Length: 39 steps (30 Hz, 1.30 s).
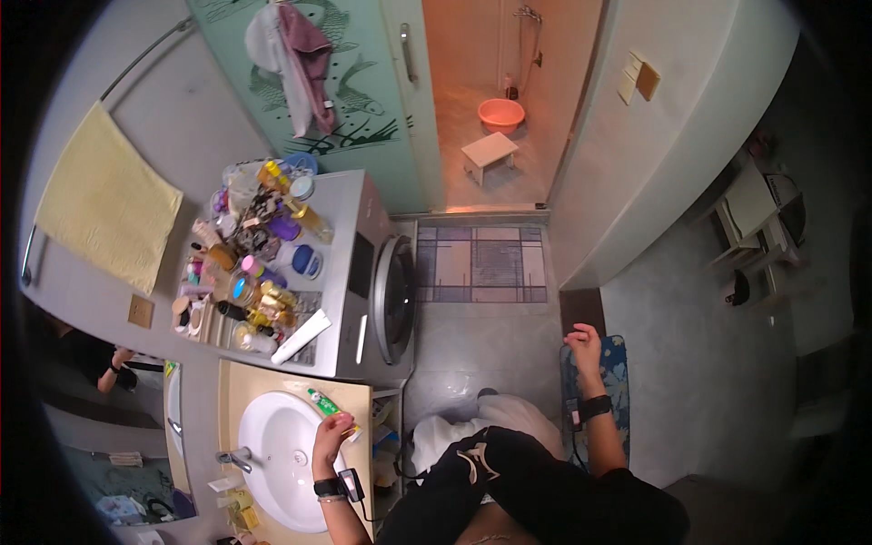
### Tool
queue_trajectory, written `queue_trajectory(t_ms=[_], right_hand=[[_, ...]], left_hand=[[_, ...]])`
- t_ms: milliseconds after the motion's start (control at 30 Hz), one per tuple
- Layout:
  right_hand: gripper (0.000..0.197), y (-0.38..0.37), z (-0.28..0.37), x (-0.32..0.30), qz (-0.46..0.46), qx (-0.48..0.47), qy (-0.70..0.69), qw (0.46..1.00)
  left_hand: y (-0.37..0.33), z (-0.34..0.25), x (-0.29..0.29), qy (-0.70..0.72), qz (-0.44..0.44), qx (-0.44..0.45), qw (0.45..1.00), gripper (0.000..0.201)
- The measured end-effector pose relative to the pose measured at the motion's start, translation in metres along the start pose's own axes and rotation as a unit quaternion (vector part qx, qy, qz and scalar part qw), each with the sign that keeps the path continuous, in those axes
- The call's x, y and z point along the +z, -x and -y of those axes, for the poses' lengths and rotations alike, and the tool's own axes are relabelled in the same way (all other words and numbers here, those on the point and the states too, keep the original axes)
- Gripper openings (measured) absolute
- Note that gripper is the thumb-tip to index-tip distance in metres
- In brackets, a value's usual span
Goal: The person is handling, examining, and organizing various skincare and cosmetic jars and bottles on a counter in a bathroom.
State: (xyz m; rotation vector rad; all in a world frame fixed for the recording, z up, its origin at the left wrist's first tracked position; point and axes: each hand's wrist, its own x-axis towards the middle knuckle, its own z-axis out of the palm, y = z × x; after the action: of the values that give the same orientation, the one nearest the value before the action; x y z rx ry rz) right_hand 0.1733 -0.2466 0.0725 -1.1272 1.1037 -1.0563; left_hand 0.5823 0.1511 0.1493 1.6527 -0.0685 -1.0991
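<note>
Tube (323,401), green and white, is lying at one o'clock of the sink (268,427). I am seeing the left hand (331,440) loosely curled over its near end; whether it is gripping, I cannot tell. At four o'clock of my view, the right hand (586,347) is hanging half-curled, holding nothing visible, above a blue floral mat (617,374).
</note>
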Motion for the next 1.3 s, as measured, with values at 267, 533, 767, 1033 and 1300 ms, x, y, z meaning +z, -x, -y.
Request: queue_trajectory(t_ms=[267,533,767,1033,1300], right_hand=[[0.032,-0.086,0.036,0.009,-0.011,-0.027,0.071,0.997],[0.034,-0.179,0.074,0.042,-0.038,-0.012,0.091,0.995],[0.032,-0.267,0.174,0.076,0.032,0.012,-0.269,0.963],[0.041,-0.383,0.113,0.085,-0.073,0.028,0.010,0.997],[0.038,-0.499,0.175,0.132,0.130,0.023,-0.262,0.956]], left_hand=[[-0.075,-0.138,0.152,-0.021,0.124,0.020,0.992,0.015],[-0.187,-0.225,0.238,0.024,0.135,0.093,0.986,0.013],[-0.293,-0.303,0.289,0.058,0.117,0.169,0.977,0.015],[-0.347,-0.335,0.318,0.033,0.098,0.132,0.986,0.015],[-0.375,-0.359,0.356,0.090,0.003,0.142,0.986,0.015]])
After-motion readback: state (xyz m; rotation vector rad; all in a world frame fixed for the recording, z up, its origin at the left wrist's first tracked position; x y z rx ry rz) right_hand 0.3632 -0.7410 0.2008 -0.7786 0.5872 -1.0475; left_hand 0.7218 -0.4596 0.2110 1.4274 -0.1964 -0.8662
